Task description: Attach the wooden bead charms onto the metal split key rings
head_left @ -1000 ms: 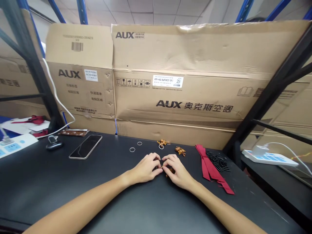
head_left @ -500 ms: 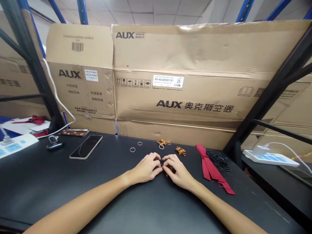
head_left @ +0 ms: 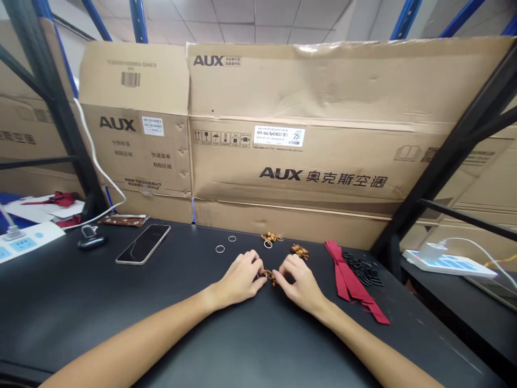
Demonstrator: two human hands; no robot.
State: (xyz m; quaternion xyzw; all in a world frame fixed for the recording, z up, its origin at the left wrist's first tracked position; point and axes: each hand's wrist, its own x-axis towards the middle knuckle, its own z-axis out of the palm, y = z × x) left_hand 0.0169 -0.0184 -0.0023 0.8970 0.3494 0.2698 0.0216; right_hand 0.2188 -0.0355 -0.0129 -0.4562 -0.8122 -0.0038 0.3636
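Our left hand (head_left: 240, 280) and right hand (head_left: 301, 285) clench a small amber-brown charm (head_left: 270, 277) between their grips, just above the table (head_left: 121, 323). Two more charms (head_left: 299, 251), loose metal rings (head_left: 220, 248), a red ribbon (head_left: 347, 280) and black loops (head_left: 362, 271) lie ahead, seemingly unworked.

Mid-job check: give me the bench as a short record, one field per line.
left hand: pinching a small amber-brown charm
right hand: fingertips beside the charm, contact unclear
nearby: another brown charm, thin metal rings
rest: red ribbon, black loops, smartphone, all on a black bench
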